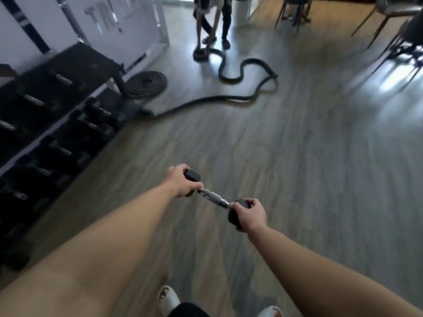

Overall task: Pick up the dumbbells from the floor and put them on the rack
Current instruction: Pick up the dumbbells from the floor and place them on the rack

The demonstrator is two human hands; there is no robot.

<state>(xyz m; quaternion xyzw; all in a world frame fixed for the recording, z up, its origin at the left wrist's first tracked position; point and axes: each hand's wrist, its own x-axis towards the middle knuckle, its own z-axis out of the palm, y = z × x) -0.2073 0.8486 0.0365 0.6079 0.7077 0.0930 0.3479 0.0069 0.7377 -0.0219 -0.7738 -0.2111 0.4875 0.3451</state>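
1. My left hand (pixel 179 181) is wrapped around one black end of the dumbbell (pixel 214 199); my right hand (pixel 250 215) is clamped on the other end.
2. Dumbbell held out in front of me, above the wood floor (pixel 297 156), chrome handle bare between my hands.
3. Rack (pixel 45 124) to my left, loaded with dark dumbbells.
4. Black rope (pixel 231 76) snakes across the floor ahead.
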